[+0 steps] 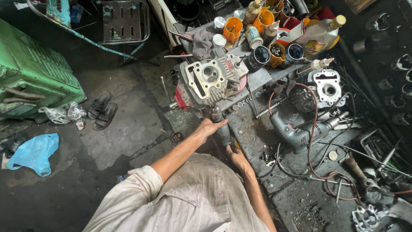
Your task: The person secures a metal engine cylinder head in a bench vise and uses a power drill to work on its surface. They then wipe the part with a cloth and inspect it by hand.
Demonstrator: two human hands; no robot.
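A grey engine cylinder head [210,79] with cooling fins is clamped at the edge of a dirty metal workbench [296,193], its gasket face turned up. My left hand [209,128] wraps around the body of a dark power tool [219,126] that points up into the underside of the head. My right hand [237,158] holds the lower end of the same tool, near the bench edge. Both forearms reach out from my pale shirt.
A grey electric drill [296,131] with a red cable lies on the bench. A second cylinder part [327,88], orange cups, tins and an oil bottle [319,36] crowd the back. Sandals [102,111], a blue bag [34,154] and a green machine [34,75] sit on the floor at left.
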